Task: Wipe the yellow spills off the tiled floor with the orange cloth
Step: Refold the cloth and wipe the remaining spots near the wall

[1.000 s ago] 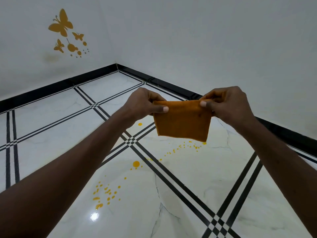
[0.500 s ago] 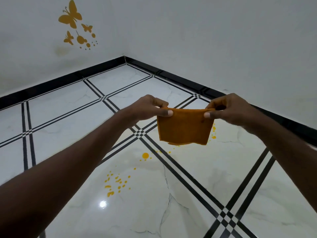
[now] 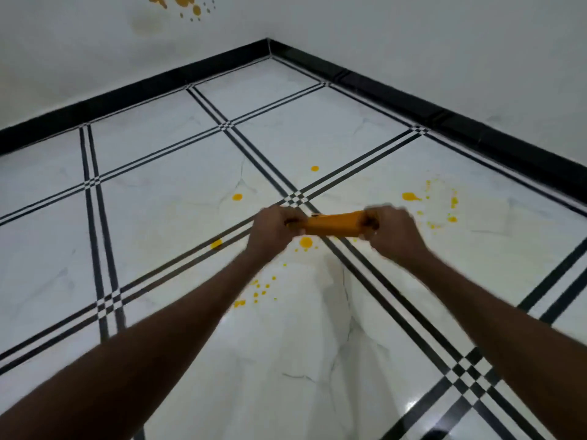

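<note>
1. Head view, hands: your left hand (image 3: pixel 275 231) and right hand (image 3: pixel 391 228) each have fingers curled round one end of the orange cloth (image 3: pixel 333 224). It spans the gap between them as a narrow folded or rolled band. Motion blur hides the exact finger placement.
2. Head view, cloth position: held above the tiled floor (image 3: pixel 165 217), over the crossing of black tile lines, not visibly touching it.
3. Head view, spills: yellow spills lie all round. One large drop (image 3: pixel 306 242) sits just below the cloth, a splatter (image 3: pixel 413 196) lies to the right, and small dots (image 3: pixel 259 289) show near your left forearm.
4. Handling, judged: the cloth looks light, soft and limp. It will sag wherever it is unsupported.
5. Grip advice: bunch it into a pad under one flat palm. The glossy tile looks slick, so expect smearing.
</note>
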Demonstrator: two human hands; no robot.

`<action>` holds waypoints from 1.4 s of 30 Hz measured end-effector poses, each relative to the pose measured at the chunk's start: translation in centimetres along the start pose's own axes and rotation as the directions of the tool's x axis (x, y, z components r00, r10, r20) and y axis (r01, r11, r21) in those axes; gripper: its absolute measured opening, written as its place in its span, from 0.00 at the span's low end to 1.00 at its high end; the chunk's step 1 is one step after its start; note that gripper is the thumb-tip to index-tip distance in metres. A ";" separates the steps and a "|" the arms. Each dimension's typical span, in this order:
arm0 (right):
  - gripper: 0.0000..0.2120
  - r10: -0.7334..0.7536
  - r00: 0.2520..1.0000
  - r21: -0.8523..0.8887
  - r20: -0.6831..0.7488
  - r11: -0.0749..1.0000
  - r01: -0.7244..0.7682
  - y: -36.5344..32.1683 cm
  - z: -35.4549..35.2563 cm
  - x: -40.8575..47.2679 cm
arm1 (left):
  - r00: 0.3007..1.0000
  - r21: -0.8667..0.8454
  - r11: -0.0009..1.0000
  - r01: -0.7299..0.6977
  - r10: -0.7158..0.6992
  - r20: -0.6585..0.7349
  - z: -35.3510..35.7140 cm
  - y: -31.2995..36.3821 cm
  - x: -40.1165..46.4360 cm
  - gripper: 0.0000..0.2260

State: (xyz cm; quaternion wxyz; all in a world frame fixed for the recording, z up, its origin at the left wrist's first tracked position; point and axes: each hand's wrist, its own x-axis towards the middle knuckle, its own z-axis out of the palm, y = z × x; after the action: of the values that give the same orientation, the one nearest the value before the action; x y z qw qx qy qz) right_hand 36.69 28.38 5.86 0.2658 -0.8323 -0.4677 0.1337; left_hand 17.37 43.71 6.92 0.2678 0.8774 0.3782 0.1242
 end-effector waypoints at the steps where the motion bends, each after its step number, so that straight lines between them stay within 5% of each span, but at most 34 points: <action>1: 0.08 -0.001 0.998 -0.090 0.056 0.996 0.006 0.8 2.9 -1.4 | 0.998 0.050 0.999 0.022 -0.024 0.057 1.7 -1.7 -1.6 0.11; 3: 0.08 0.032 0.960 -0.230 0.279 0.973 0.034 2.3 7.7 -4.4 | 0.960 0.176 0.984 0.019 -0.067 0.270 4.9 -5.2 -4.8 0.14; 5: 0.04 0.013 0.936 -0.292 0.352 0.951 0.097 2.6 11.0 -6.7 | 0.914 0.275 0.961 0.030 -0.137 0.381 6.1 -8.4 -7.3 0.15; 9: 0.06 -0.251 0.966 -0.369 0.069 0.893 0.258 0.6 15.7 -5.8 | 0.935 0.317 0.929 0.190 -0.269 0.230 3.0 -13.3 -8.5 0.14; 12: 0.28 -0.228 0.949 -0.437 0.216 0.847 0.303 -1.1 18.3 -2.0 | 0.903 0.384 0.880 0.280 -0.377 0.206 0.7 -16.4 -9.1 0.12; 15: 0.36 -0.139 0.953 -0.452 0.270 0.855 0.252 1.1 21.2 -1.6 | 0.885 0.381 0.860 0.339 -0.429 0.182 0.4 -19.9 -11.1 0.13; 21: 0.40 0.121 0.993 -0.377 0.007 0.920 -0.109 0.0 23.8 -7.7 | 0.872 0.450 0.807 0.382 -0.476 0.115 1.1 -23.9 -12.3 0.30; 24: 0.42 -0.038 0.995 -0.322 0.090 0.944 0.065 -4.4 26.9 -10.1 | 0.895 0.449 0.811 0.375 -0.443 0.052 1.8 -25.1 -11.7 0.31; 28: 0.40 -0.445 0.839 -0.267 0.314 0.806 0.527 -4.8 29.3 -5.0 | 0.924 0.460 0.831 0.312 -0.378 0.056 2.0 -27.4 -9.9 0.31; 30: 0.39 -0.341 0.902 -0.338 0.266 0.843 0.418 -3.3 28.5 -0.8 | 0.905 0.432 0.822 0.371 -0.425 0.032 1.4 -29.1 -9.1 0.33; 32: 0.39 -0.121 0.985 -0.397 0.121 0.904 0.160 -1.9 27.2 0.0 | 0.892 0.420 0.811 0.407 -0.452 0.010 1.2 -30.4 -9.2 0.37; 34: 0.40 -0.011 1.000 -0.389 0.006 0.921 0.012 -3.1 27.3 -2.4 | 0.909 0.420 0.820 0.389 -0.416 -0.029 1.7 -31.5 -10.0 0.39; 39: 0.40 -0.348 0.901 -0.276 0.259 0.868 0.414 -11.3 33.1 -0.6 | 0.941 0.367 0.869 0.333 -0.334 -0.063 2.0 -33.6 -11.0 0.35; 42: 0.39 -0.215 0.956 -0.340 0.198 0.900 0.272 -11.6 33.3 3.3 | 0.940 0.371 0.866 0.335 -0.334 -0.068 2.2 -33.7 -11.0 0.33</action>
State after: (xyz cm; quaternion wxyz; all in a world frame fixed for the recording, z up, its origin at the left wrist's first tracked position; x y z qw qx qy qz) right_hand 14.58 46.66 -14.88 0.0845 -0.7888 -0.6042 0.0747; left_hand -9.36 54.05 -14.06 0.1112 0.8335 0.5412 0.0016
